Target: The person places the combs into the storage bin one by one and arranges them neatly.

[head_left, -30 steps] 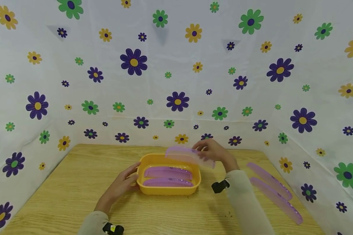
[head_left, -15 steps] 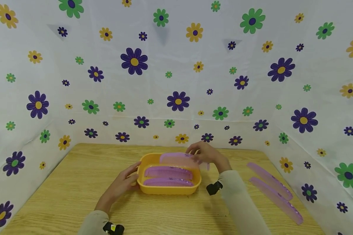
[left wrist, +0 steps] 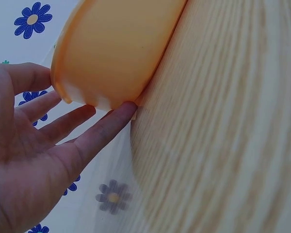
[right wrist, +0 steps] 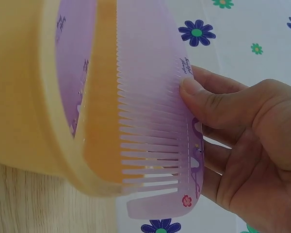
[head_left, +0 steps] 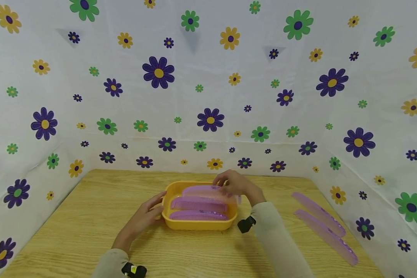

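Observation:
A yellow basin [head_left: 199, 225] stands on the table, with two purple combs lying in it, one [head_left: 199, 204] behind the other [head_left: 198, 215]. My right hand [head_left: 234, 184] pinches a third purple comb [head_left: 198, 190] over the back of the basin. In the right wrist view, the thumb of my right hand [right wrist: 242, 116] lies on the spine of the held comb [right wrist: 150, 97], whose end overhangs the basin rim [right wrist: 53, 111]. My left hand [head_left: 142, 220] touches the basin's left end; the left wrist view shows its outstretched fingertips [left wrist: 128, 107] against the basin wall [left wrist: 111, 53].
Two more purple combs, one [head_left: 319, 212] behind the other [head_left: 328, 235], lie slanted on the wooden table [head_left: 194, 255] at the right. A white flowered cloth [head_left: 180, 100] rises behind the table and at both sides.
My right hand has moved left and slightly down, bringing its comb from above the back right rim to lower over the basin. My left hand and the basin have stayed in place.

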The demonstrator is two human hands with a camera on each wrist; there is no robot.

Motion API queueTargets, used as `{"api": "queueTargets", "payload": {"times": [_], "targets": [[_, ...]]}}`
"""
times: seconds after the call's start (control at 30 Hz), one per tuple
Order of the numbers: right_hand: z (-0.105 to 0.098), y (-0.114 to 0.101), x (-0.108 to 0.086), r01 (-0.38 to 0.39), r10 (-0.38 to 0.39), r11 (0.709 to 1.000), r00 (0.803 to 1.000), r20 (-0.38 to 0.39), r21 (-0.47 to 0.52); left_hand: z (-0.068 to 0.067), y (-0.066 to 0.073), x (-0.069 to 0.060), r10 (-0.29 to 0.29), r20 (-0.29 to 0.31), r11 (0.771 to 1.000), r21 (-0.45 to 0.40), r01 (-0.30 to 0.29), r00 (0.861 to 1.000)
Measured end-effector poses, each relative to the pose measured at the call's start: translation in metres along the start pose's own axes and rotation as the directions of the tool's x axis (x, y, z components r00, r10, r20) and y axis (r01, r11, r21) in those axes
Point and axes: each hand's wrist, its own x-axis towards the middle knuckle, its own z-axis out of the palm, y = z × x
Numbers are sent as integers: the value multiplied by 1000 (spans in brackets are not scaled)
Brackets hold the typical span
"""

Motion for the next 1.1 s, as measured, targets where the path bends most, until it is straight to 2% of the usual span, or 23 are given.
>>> {"api": "queueTargets", "payload": {"times": [0.3,0.5,0.63,0.93,1.1], "targets": [[10,-9,3,-32,30,997,999,32,67,0,2,0,-9,0,1000,-5,9,1000],[16,-11,8,-27,22,995,999,48,96,0,1,2,-2,11,1000,-20,2,1000],[21,-13,11,-16,12,996,999,51,85,1,1,3,5,20,999,-35,-4,1000],[30,-21,13,-59,57,998,997,55,34,1,3,2,-1,9,1000,-20,1,1000],[35,-21,14,-54,53,998,997,64,25,0,4,0,9,18,1000,-25,-8,1000]]}}
